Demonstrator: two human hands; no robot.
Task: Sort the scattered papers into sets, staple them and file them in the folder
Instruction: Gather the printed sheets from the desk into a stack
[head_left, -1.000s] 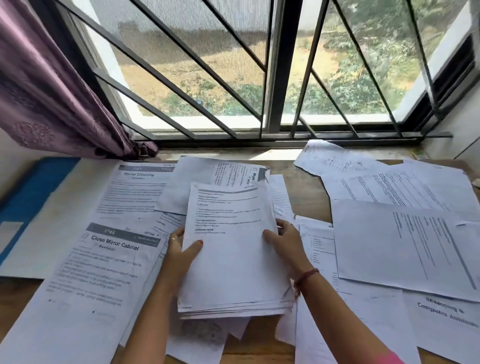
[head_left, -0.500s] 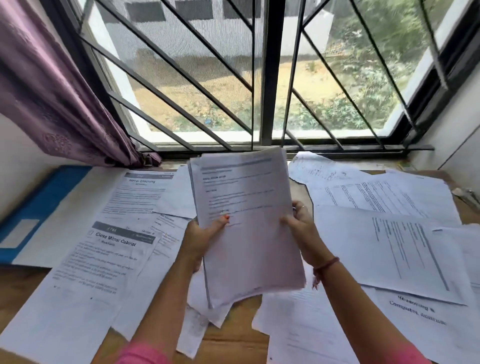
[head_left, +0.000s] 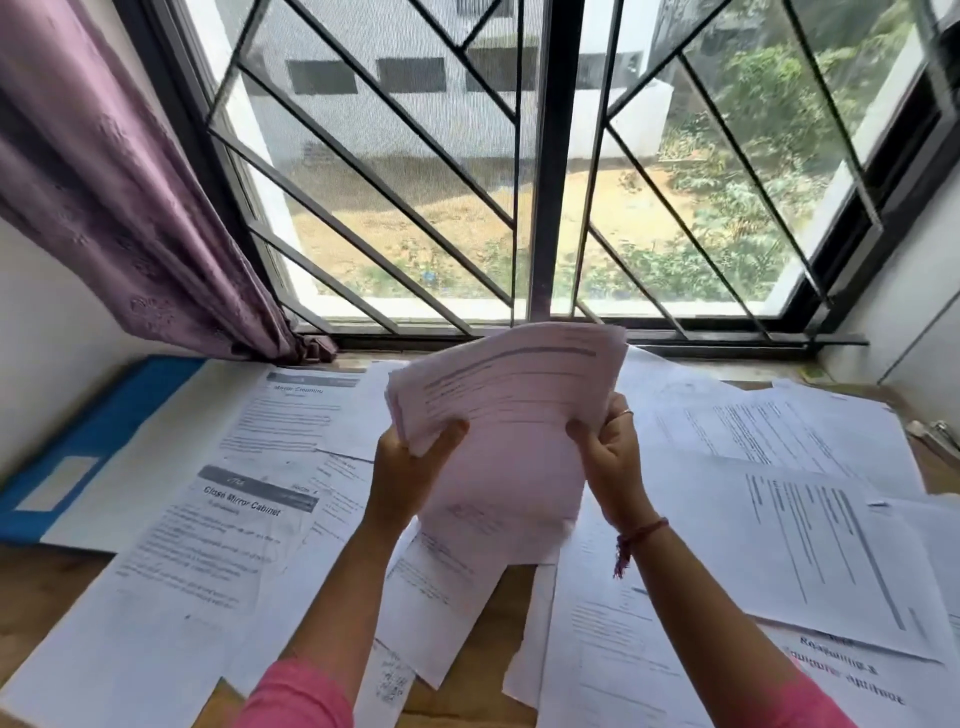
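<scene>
we hold a stack (head_left: 511, 415) of papers up off the tabletop (head_left: 467, 660), between us and the window (head_left: 535, 171). our left hand (head_left: 402, 478) grips its left edge, thumb curled over the front sheet, the other fingers hidden behind the paper. our right hand (head_left: 610, 457) grips the right edge the same way, thumb on the front, a ring on one finger; the rest of those fingers are out of sight too. the stack tilts and its top corners fan apart; its print is blurred and we cannot read it.

loose sheets (head_left: 795, 551) cover most of the tabletop, overlapping, several cut off by the near and right edges. one sheet (head_left: 228, 525) toward the left reads "close mirror cabinet"; most other text is too soft to make out. a blue folder (head_left: 98, 441) lies at the far left corner, partly buried under paper. a small metal object (head_left: 937, 436) at the right edge is too cut off to identify. a purple curtain (head_left: 119, 197) hangs over the far left corner.
</scene>
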